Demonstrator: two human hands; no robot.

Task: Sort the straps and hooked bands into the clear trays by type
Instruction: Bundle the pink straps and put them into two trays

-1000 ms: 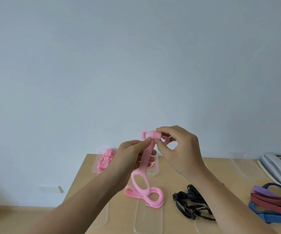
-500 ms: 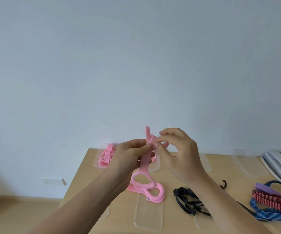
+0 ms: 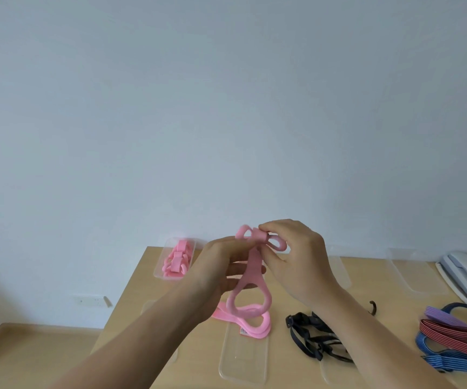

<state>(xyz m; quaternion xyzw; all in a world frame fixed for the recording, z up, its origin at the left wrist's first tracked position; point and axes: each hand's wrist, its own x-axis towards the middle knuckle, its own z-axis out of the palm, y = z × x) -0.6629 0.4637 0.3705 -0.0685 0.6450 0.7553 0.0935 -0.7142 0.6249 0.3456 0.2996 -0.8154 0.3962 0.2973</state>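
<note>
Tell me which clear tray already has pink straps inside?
The back-left tray; it alone holds a bundle of folded pink straps.

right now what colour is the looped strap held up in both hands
The looped strap is pink, seen clearly in the head view.

Person, as seen over the wooden table (image 3: 367,276): left hand (image 3: 221,265) and right hand (image 3: 296,262) both bare. Left forearm (image 3: 142,338) and right forearm (image 3: 381,341) bare too, along all the length in view (each is cut off by the frame's lower edge). Knuckle ridges show on the back of the right hand. Fingernails too blurred to describe.
</note>
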